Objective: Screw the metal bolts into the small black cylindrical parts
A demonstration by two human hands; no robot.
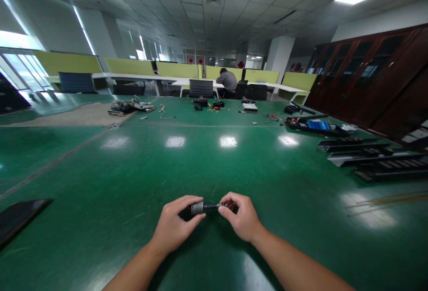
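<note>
Low over the front middle of the green table, my left hand (174, 224) grips a small silver-and-black cylindrical motor housing (197, 208) between thumb and fingers. A thin dark shaft (211, 206) lies level between the housing and my right hand (245, 219). My right thumb and fingertips pinch the shaft's far end, where a copper-brown part, like a motor's rotor winding (230, 204), shows partly behind the fingers. Shaft and housing are in line; whether the shaft runs inside the housing, I cannot tell.
A dark flat panel (20, 219) lies at the left edge. Several long black metal housings (361, 157) and thin rods (391, 200) lie on the right. Cables, small parts and a white box (249, 107) line the far side. A person (228, 80) sits at a desk beyond.
</note>
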